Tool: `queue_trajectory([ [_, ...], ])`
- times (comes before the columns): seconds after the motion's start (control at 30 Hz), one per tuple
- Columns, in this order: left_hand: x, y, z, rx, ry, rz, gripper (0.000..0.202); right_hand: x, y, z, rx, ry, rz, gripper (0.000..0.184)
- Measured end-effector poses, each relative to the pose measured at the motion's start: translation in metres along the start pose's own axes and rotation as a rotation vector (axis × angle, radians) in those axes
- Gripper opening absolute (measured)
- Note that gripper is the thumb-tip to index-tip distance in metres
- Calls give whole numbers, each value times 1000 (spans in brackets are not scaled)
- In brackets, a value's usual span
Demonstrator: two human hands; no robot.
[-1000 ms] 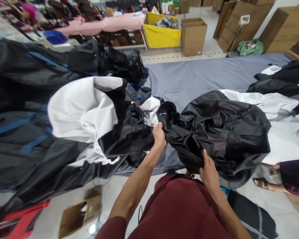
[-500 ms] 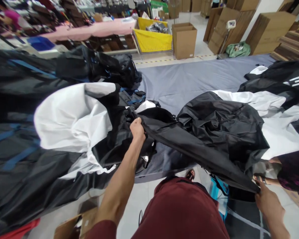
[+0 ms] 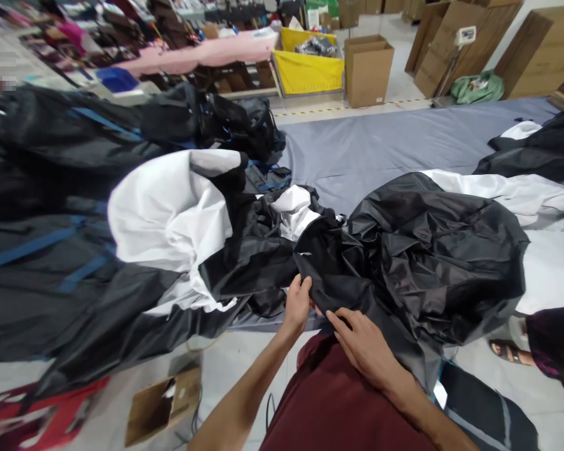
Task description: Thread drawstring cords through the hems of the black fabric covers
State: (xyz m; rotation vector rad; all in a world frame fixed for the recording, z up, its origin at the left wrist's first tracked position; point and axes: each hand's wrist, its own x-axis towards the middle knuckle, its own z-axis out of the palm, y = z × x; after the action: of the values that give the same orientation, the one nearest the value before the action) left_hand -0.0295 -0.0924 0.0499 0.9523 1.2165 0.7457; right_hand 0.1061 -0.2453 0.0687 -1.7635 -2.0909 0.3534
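Near the front edge of the table, my left hand (image 3: 298,305) pinches the edge of a shiny black fabric (image 3: 336,285) between thumb and fingers. Just to its right, my right hand (image 3: 361,338) grips the same edge, its thumb hidden by the cloth. The fabric runs on to the right into a big crumpled black heap (image 3: 444,250). White cloth (image 3: 296,210) shows in the folds behind my hands. To the left lies a bunched white fabric piece (image 3: 169,213) with black parts attached.
Black bags with blue straps (image 3: 108,122) are piled at left on the grey-covered table (image 3: 385,141). A cardboard box (image 3: 162,404) and a dark bag (image 3: 486,398) lie on the floor. Another person's sandalled foot (image 3: 512,352) shows at right. Beyond stand a yellow bin (image 3: 308,74) and an open carton (image 3: 369,72).
My right hand has come in from the far right to beside my left hand. My left hand has moved down toward my body. The stretched black edge now hangs gathered and slack.
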Motion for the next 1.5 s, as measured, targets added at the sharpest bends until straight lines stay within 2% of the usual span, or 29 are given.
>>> queue_trajectory([
  [0.1, 1, -7, -15, -47, 25, -54, 49, -10, 16, 22, -41, 78, -30, 57],
  [0.17, 4, -10, -22, -45, 18, -83, 49, -16, 25, 27, -48, 129, -47, 50],
  [0.27, 10, -15, -24, -12, 33, -124, 46, -18, 27, 29, 4, 118, -109, 39],
  [0.33, 13, -20, -18, 0, 89, -115, 47, -16, 23, 31, 68, 96, -118, 38],
  [0.43, 10, -28, 0, -34, 156, -69, 50, -9, 17, 40, 156, 109, -99, 38],
  [0.57, -1, -30, 27, 16, 169, -45, 52, 5, 16, 52, 173, 168, -22, 36],
  [0.63, -3, -27, 35, 97, 153, -14, 52, 8, 17, 53, 163, 151, 44, 36],
  [0.7, -1, -21, 37, 157, 125, 35, 53, 4, 19, 49, 160, 104, 97, 37],
  [0.8, 10, -9, 33, 117, 85, 126, 55, -13, 25, 39, 121, 96, 81, 45],
  [0.97, 29, 10, 27, -64, -3, 200, 52, -38, 37, 32, 74, 304, 58, 40],
  [1.07, 27, 7, 34, -49, 5, 169, 50, -37, 31, 33, 141, 392, 16, 32],
  [1.2, 11, -15, 48, 72, 106, 132, 49, -22, 19, 31, 161, 440, 23, 26],
  [1.37, -3, -47, 46, 198, 188, 51, 56, -1, 20, 26, 87, 359, 152, 43],
  [1.43, -7, -56, 40, 198, 207, -12, 59, 0, 21, 25, 52, 255, 176, 55],
  [1.5, -12, -62, 34, 225, 197, -31, 62, -5, 21, 25, 40, 89, 151, 59],
])
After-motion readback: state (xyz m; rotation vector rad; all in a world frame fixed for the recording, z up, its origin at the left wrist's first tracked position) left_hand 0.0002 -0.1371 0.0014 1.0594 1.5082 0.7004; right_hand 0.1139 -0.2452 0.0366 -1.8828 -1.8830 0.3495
